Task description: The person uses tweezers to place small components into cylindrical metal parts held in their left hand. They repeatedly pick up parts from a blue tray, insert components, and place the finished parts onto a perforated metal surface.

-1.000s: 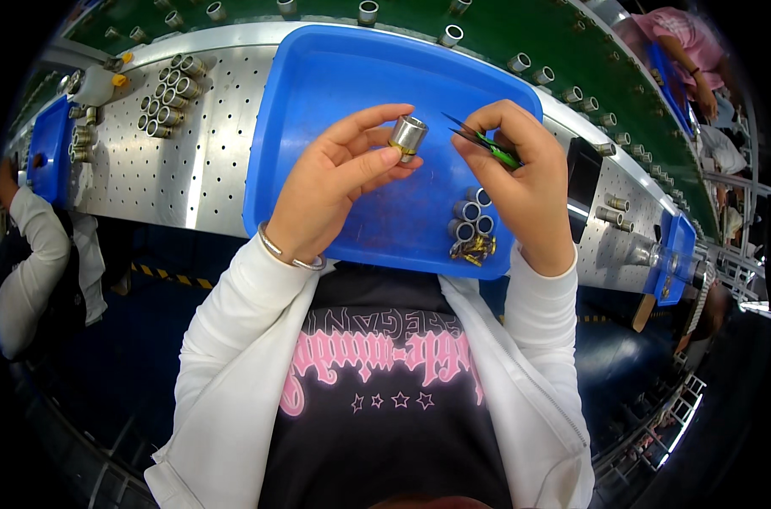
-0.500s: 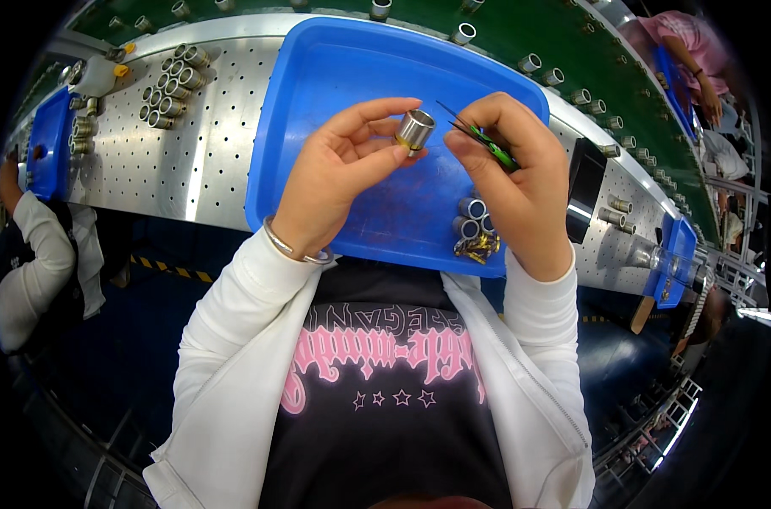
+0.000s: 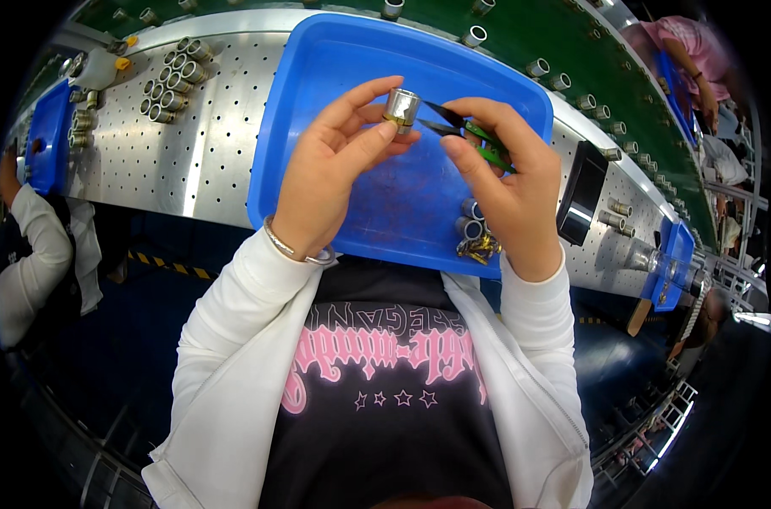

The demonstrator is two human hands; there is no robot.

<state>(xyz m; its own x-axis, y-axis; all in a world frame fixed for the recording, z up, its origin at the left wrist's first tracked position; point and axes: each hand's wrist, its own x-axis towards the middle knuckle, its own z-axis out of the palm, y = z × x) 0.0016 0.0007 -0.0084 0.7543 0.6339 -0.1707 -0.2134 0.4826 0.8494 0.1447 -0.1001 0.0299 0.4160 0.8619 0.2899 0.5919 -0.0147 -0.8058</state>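
Note:
Between the thumb and fingers of my left hand [image 3: 339, 161] is a short metal sleeve [image 3: 402, 106], bright silver with a yellowish band near its lower end. It is held nearly upright over a blue plastic tray [image 3: 318, 110]. My right hand [image 3: 521, 178] is closed round small snips [image 3: 486, 142] with green handles and black blades. The blades are spread and point at the sleeve's right side; whether they touch it I cannot tell. Below my right hand, in the tray's near right corner, lie a few more metal sleeves [image 3: 469, 227] and small brass-coloured pieces [image 3: 479, 248].
Several sleeves [image 3: 173, 81] stand grouped on the perforated metal table [image 3: 224, 110] at left. Beyond the tray, a green conveyor belt [image 3: 521, 34] carries more sleeves. A black flat object [image 3: 582, 193] lies to the right. Other people sit at far left and upper right.
The snips' blades have spread apart and turned more toward the sleeve. My left hand has shifted the sleeve slightly left and up and tipped it more upright.

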